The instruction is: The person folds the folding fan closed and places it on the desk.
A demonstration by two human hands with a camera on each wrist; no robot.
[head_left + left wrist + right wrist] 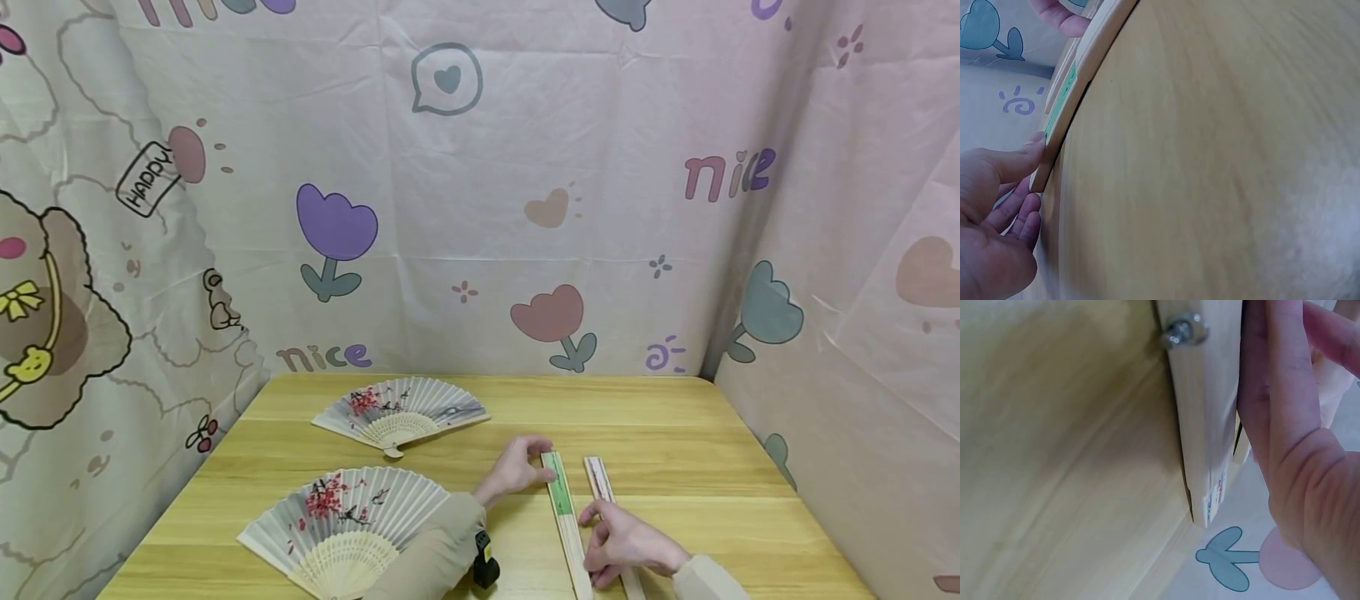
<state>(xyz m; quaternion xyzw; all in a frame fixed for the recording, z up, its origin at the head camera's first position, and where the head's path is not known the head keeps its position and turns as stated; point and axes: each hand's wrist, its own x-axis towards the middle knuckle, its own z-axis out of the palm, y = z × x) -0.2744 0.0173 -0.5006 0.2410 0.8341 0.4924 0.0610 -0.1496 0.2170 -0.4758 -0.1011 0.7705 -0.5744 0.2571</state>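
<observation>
A folded fan with a green band (561, 493) lies lengthwise on the table. At its far end my left hand (517, 467) pinches it, thumb on the near side and fingers around the tip, as the left wrist view shows of the left hand (991, 212). My right hand (626, 537) reaches over a second folded fan (597, 477), its fingertips at the green-banded fan's right side near the lower end. In the right wrist view, the right hand (1291, 412) is beside the second fan (1207, 400), whose metal rivet shows.
Two spread fans with red blossoms lie on the left: one at the back (401, 415), one nearer (352, 525) and partly behind the left sleeve (438, 550). The wooden table (675, 433) meets printed cloth (465, 183) at the back and sides.
</observation>
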